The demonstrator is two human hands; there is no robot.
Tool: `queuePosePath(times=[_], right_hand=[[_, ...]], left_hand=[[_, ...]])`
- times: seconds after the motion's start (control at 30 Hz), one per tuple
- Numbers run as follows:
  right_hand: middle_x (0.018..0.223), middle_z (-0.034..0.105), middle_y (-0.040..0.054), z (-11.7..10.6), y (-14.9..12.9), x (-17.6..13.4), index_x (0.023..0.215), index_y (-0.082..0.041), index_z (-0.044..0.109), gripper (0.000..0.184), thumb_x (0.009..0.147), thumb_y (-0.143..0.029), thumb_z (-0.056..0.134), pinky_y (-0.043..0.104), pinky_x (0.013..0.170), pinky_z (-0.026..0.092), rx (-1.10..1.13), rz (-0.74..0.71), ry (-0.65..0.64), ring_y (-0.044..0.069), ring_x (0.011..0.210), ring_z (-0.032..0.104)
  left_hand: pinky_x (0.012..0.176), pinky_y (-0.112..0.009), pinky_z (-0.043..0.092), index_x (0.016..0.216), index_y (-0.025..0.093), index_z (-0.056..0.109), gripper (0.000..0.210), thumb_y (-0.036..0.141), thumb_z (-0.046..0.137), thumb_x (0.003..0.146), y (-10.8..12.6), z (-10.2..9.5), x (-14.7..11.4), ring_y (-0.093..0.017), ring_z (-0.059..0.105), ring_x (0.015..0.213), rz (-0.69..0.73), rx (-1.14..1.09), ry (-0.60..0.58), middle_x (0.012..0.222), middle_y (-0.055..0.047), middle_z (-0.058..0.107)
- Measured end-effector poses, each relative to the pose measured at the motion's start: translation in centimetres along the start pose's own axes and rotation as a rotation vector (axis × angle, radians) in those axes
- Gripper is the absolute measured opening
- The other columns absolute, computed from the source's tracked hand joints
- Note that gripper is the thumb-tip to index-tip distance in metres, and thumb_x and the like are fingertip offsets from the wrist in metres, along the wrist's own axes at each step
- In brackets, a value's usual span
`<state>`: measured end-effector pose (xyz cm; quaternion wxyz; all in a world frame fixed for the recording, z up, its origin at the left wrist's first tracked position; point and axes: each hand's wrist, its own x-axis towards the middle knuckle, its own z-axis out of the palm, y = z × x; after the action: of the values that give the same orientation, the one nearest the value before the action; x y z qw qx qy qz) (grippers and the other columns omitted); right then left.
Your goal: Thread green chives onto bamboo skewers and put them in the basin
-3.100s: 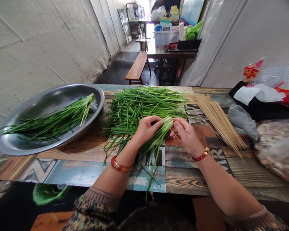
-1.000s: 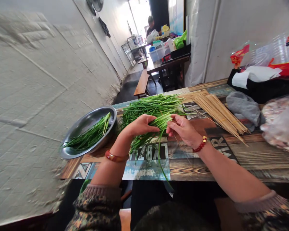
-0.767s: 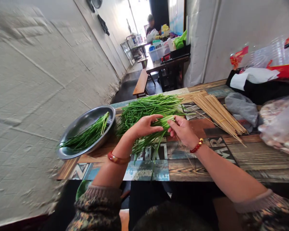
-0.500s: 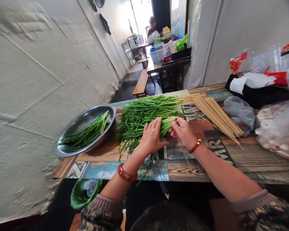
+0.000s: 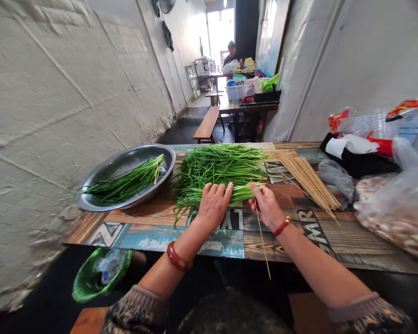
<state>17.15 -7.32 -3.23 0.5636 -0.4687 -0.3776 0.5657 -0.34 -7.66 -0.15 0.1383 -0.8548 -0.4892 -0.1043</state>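
Note:
A small bunch of garlic chives (image 5: 243, 193) lies across the table in front of me, its pale stem ends to the right. My left hand (image 5: 213, 202) is closed over the leafy part, fingers curled on the stalks. At the stem ends, my right hand (image 5: 266, 207) pinches a thin bamboo skewer (image 5: 263, 243), which slants down past the table's front edge. Its fingertips touch the stems; whether the tip pierces them is hidden. Just behind is a larger pile of chives (image 5: 226, 162). More bamboo skewers (image 5: 310, 183) lie fanned out on the right.
A steel basin (image 5: 94, 178) holding a chive bundle stands at the left. Bags of garlic (image 5: 397, 218) and a grey plastic bag (image 5: 336, 178) crowd the right side. Below the table's left front is a green bin (image 5: 81, 278). A person (image 5: 231, 54) sits far back.
My left hand has gone from flat with spread fingers to curled over the chives. The skewer in my right hand hangs more steeply. The view has shifted slightly.

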Motion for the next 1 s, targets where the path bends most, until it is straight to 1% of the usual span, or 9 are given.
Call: queuePosePath(times=[0.1, 0.23, 0.33, 0.4, 0.53, 0.63, 0.73, 0.8, 1.0], right_hand=[[0.056, 0.051, -0.0058, -1.3, 1.7, -1.3, 0.081, -0.018, 0.055, 0.039, 0.075, -0.056, 0.063, 0.016, 0.031, 0.033, -0.103, -0.024, 0.057, 0.006, 0.039, 0.045], [0.054, 0.054, -0.0044, -3.5, 3.0, -2.6, 0.084, -0.017, 0.058, 0.038, 0.082, -0.054, 0.056, 0.016, 0.031, 0.031, -0.384, -0.107, 0.043, 0.006, 0.035, 0.045], [0.058, 0.055, -0.0034, -4.2, 3.0, -3.0, 0.086, -0.017, 0.058, 0.038, 0.083, -0.055, 0.054, 0.016, 0.032, 0.034, -0.465, -0.126, 0.038, 0.007, 0.037, 0.049], [0.058, 0.055, -0.0036, -4.2, 2.8, -3.1, 0.085, -0.017, 0.058, 0.039, 0.083, -0.056, 0.054, 0.016, 0.031, 0.033, -0.459, -0.126, 0.043, 0.007, 0.037, 0.050], [0.057, 0.054, -0.0040, -3.8, 2.7, -3.0, 0.084, -0.017, 0.057, 0.039, 0.083, -0.056, 0.053, 0.017, 0.030, 0.033, -0.450, -0.133, 0.050, 0.008, 0.037, 0.049], [0.058, 0.055, -0.0036, -3.7, 2.7, -2.9, 0.084, -0.017, 0.057, 0.039, 0.083, -0.056, 0.053, 0.017, 0.030, 0.034, -0.457, -0.143, 0.042, 0.008, 0.038, 0.050], [0.061, 0.057, -0.0028, -3.8, 2.7, -2.9, 0.085, -0.017, 0.057, 0.039, 0.084, -0.056, 0.051, 0.017, 0.031, 0.034, -0.472, -0.147, 0.038, 0.008, 0.039, 0.052], [0.061, 0.058, -0.0025, -3.8, 2.8, -2.8, 0.085, -0.017, 0.057, 0.038, 0.085, -0.055, 0.051, 0.018, 0.033, 0.035, -0.489, -0.157, 0.037, 0.008, 0.039, 0.052], [0.067, 0.059, -0.0018, -3.5, 2.4, -1.6, 0.090, -0.018, 0.060, 0.035, 0.086, -0.051, 0.051, 0.018, 0.037, 0.038, -0.480, -0.205, 0.014, 0.007, 0.041, 0.051]], left_hand=[[0.096, -0.045, 0.038, 0.136, 0.019, 0.043, 0.048, 0.018, 0.048, 0.088, 0.7, 0.8, -1.5, -0.025, 0.055, 0.103, 0.061, -0.131, -0.118, 0.110, -0.012, 0.061], [0.097, -0.042, 0.043, 0.135, 0.018, 0.044, 0.068, 0.044, 0.067, 0.077, -0.1, 1.5, -2.2, -0.028, 0.052, 0.115, 0.132, -0.493, -0.207, 0.128, -0.014, 0.055], [0.092, -0.033, 0.047, 0.124, 0.017, 0.055, 0.042, 0.039, 0.054, 0.088, -1.2, 1.6, -0.8, -0.021, 0.059, 0.105, 0.058, -0.706, -0.149, 0.117, -0.011, 0.062], [0.091, -0.032, 0.048, 0.115, 0.017, 0.061, 0.030, 0.030, 0.051, 0.090, -1.6, 1.7, 0.6, -0.019, 0.061, 0.100, 0.009, -0.681, -0.104, 0.109, -0.009, 0.064], [0.088, -0.034, 0.047, 0.104, 0.016, 0.066, 0.022, 0.020, 0.056, 0.085, -1.0, 2.6, 3.4, -0.021, 0.060, 0.097, 0.038, -0.424, -0.114, 0.102, -0.009, 0.064], [0.083, -0.035, 0.047, 0.097, 0.016, 0.068, 0.018, 0.022, 0.058, 0.084, -0.1, 3.8, 5.0, -0.023, 0.059, 0.093, 0.060, -0.275, -0.120, 0.097, -0.010, 0.064], [0.078, -0.034, 0.045, 0.083, 0.016, 0.069, 0.016, 0.023, 0.055, 0.085, 0.3, 4.8, 5.9, -0.022, 0.058, 0.088, 0.053, -0.249, -0.087, 0.088, -0.010, 0.063], [0.075, -0.031, 0.044, 0.077, 0.016, 0.068, 0.018, 0.020, 0.053, 0.085, 0.1, 5.4, 6.1, -0.019, 0.058, 0.082, 0.022, -0.349, -0.045, 0.084, -0.008, 0.062], [0.066, -0.023, 0.042, 0.073, 0.014, 0.064, 0.009, 0.016, 0.057, 0.079, -1.1, 5.6, 6.3, -0.011, 0.054, 0.068, -0.129, -0.948, 0.090, 0.072, -0.001, 0.060]])
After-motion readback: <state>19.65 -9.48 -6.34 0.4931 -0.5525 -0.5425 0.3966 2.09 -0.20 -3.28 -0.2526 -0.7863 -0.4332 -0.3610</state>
